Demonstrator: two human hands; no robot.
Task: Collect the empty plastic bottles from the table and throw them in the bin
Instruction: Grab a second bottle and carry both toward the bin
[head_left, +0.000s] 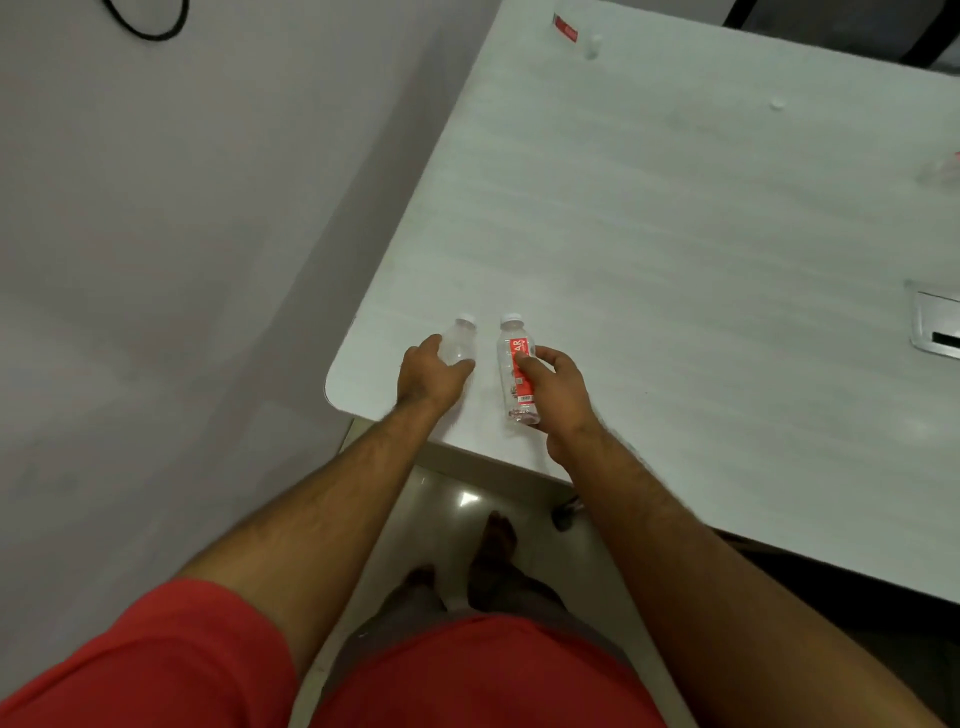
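We stand at the rounded corner of a white table (675, 234) beside a pale wall (182, 208). Our left hand (428, 376) curls around a clear bottle (460, 340) and our right hand (556, 389) grasps a red-labelled bottle (514, 364), both at that near corner. Another bottle (567, 27) sits at the far edge.

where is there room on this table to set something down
Bare: the middle of the table, between the near corner and the cable hatch at right. Crowded: the near corner, where the left hand grips the clear bottle and the right hand the labelled bottle.
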